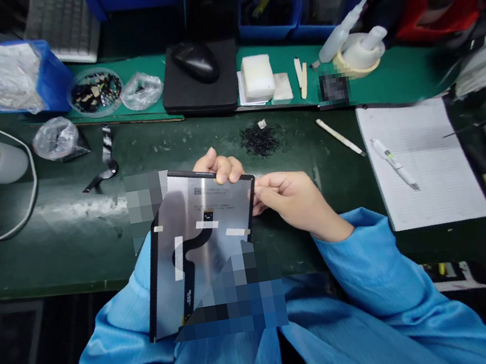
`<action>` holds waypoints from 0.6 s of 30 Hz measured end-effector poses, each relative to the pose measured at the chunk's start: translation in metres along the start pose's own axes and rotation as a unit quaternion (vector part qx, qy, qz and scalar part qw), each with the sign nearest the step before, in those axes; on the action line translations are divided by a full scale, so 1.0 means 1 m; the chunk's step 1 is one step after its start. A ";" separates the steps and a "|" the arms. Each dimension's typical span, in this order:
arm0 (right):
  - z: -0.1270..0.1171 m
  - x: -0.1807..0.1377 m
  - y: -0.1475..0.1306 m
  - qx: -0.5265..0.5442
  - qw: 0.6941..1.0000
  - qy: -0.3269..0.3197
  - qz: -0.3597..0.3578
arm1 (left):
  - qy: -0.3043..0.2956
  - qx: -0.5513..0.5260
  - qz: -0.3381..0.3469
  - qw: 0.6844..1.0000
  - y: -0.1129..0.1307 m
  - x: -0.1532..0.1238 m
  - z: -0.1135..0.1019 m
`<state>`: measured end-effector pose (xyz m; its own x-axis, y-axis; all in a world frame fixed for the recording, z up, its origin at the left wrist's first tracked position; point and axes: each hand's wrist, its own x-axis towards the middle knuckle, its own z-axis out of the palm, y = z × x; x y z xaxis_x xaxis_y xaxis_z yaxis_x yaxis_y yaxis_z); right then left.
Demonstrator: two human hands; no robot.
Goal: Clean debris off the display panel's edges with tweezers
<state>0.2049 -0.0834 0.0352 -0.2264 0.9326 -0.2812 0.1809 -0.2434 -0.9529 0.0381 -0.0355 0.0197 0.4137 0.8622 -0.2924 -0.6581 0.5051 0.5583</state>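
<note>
A tablet display panel (226,252) is tilted up in front of me, its silvery back towards me. White tape strips and a black flex cable (187,271) lie across that back. My left hand (222,165) grips the panel from behind, with fingertips curled over its far edge. At the panel's right edge, near the corner, my right hand (295,201) is closed in a pinch; its fingertips are partly hidden and whatever is in them cannot be made out. Beyond the panel, a pile of thin black scraps (260,140) lies on the dark green bench (148,141).
Lined paper (436,176) with a white pen (394,164) is at the right, beside a white stick tool (340,137). Along the raised shelf are a mouse (195,62), a white block (258,78) and a round dish (96,92). A white cable (33,172) loops at the left.
</note>
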 end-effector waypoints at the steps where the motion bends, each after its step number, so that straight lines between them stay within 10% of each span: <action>1: -0.001 0.000 -0.001 0.012 1.000 -0.003 0.005 | 0.002 0.001 0.000 1.000 0.001 0.001 -0.001; 18: -0.001 -0.003 -0.001 -0.024 0.999 -0.035 -0.008 | -0.003 0.025 0.050 0.998 0.001 -0.012 0.009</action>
<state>0.2062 -0.0856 0.0365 -0.2951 0.9154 -0.2738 0.2214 -0.2133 -0.9516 0.0389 -0.0458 0.0308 0.3516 0.9080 -0.2280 -0.6637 0.4135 0.6233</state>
